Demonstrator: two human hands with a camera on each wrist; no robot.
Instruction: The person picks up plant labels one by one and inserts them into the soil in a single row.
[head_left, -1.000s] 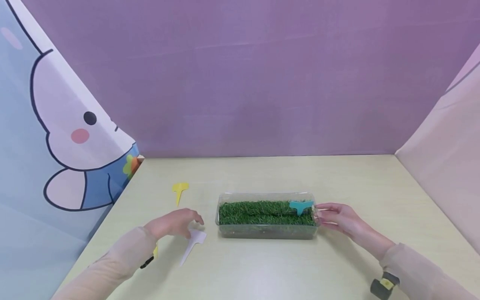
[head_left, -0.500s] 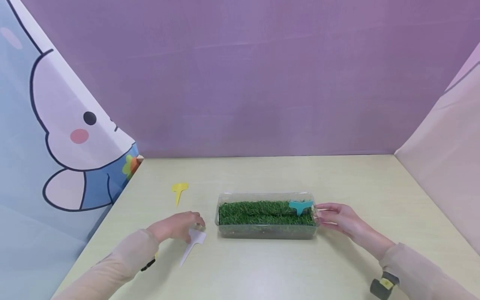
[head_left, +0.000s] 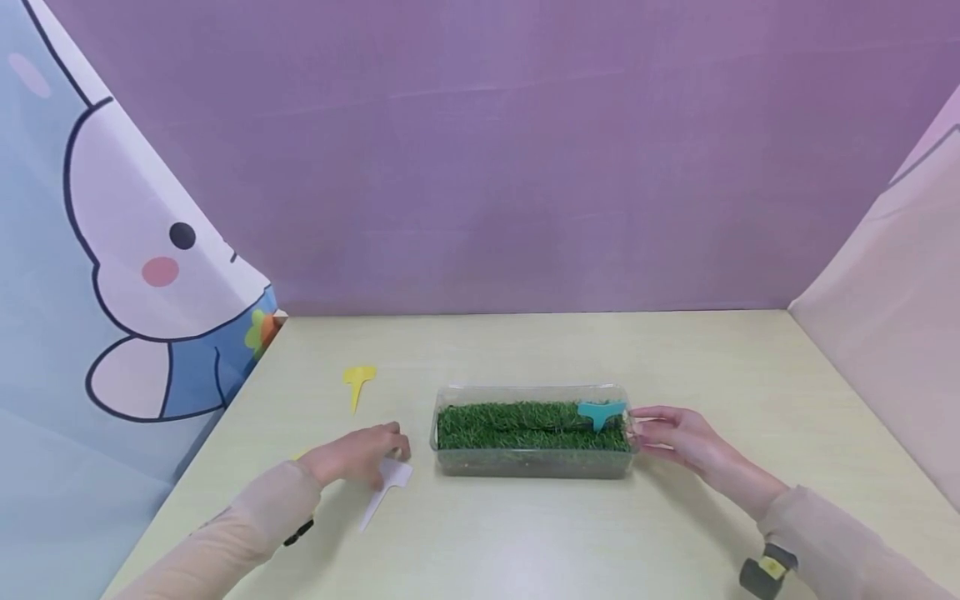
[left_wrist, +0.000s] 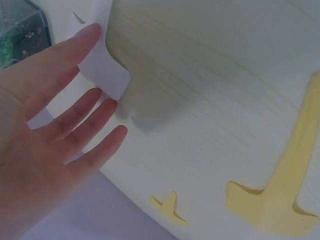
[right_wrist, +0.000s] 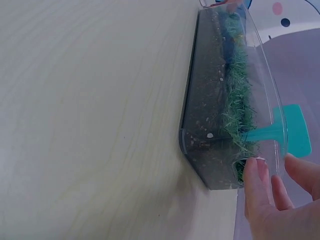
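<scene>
In the head view, we are seeing one clear tray sitting on the table and holding grass, with one teal marker standing near its right end. One white marker is lying left of the tray, under the left hand; one yellow marker is lying beyond it. The right hand is touching the tray's right end.

In the left wrist view, we are counting two yellow markers and one white. The left thumb is resting over the white one, but we cannot tell whether it is being pinched.

In the right wrist view, we are seeing the right hand's fingers lying fairly straight against the tray's end, unclenched.
</scene>
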